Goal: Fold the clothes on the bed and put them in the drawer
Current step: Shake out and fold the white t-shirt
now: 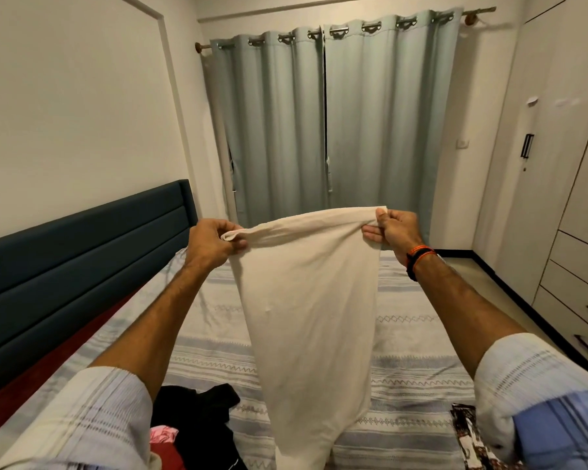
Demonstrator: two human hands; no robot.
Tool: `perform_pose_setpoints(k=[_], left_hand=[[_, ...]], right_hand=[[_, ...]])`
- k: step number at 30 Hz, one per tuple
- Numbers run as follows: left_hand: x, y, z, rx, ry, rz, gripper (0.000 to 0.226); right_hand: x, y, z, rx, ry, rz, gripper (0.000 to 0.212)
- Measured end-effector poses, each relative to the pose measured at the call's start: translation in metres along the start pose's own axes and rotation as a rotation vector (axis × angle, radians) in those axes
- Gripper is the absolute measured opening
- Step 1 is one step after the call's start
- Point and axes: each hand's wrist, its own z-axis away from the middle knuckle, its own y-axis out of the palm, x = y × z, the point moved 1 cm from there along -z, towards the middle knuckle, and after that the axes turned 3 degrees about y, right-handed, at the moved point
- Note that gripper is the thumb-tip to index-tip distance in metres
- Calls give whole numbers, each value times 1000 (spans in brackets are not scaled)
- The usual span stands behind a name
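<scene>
The bed (404, 334) is covered with a striped sheet, and grey curtains (333, 113) are seen behind it; drawers (577, 300) are set in the wardrobe at the right; a cream garment (306, 300) is held up above the bed and hangs down from its top edge; a black garment (201, 415) is lying on the sheet below; one top corner is pinched by the left hand (211, 240), fingers curled; the other corner is pinched by the right hand (392, 228).
</scene>
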Motion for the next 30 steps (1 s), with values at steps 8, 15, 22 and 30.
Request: perform_pose_setpoints(k=[8,15,22,30], left_hand=[[2,12,-1,-102,163,-281,23],[-4,12,2,-168,120,-238,17],[-5,21,1,-141,-154,122,7],[-2,28,0,-89,-216,184,11]], right_hand=[[6,-5,6,-4,-66,79,24],[4,-18,16,11,-215,345,29],[1,-20,11,-62,-193,415,14],[3,-16,23,21,60,154,15]])
